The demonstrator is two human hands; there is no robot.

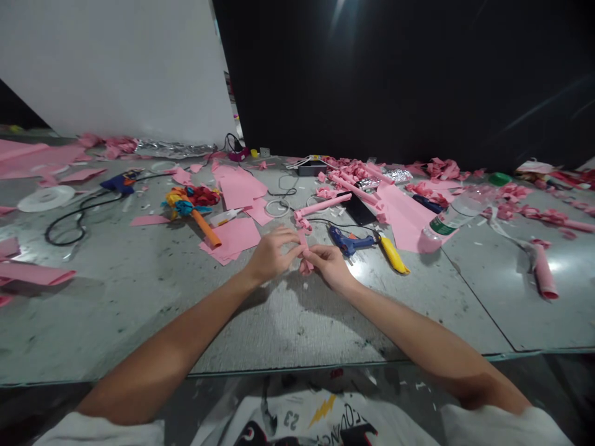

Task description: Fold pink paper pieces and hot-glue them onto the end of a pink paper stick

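Observation:
Between my two hands, just above the table, is a pink paper strip (pixel 303 240) with a crumpled lower end. My left hand (pixel 275 253) pinches it from the left, fingers curled. From the other side my right hand (pixel 329 262) grips it between thumb and fingers. A rolled pink paper stick (pixel 325 204) with curled paper at its near end lies right beyond my fingers. Close to my right hand rest a blue glue gun (pixel 351 241) and a yellow utility knife (pixel 394 255). Left of my left hand are pink paper sheets (pixel 232 238).
An orange stick with a colourful paper head (pixel 199 217) lies to the left, near a white tape roll (pixel 45 198). On the right are a plastic bottle (pixel 450 222) and a pink paper roll (pixel 545 272). A black phone (pixel 357 208) and pink scraps (pixel 351 170) lie farther back.

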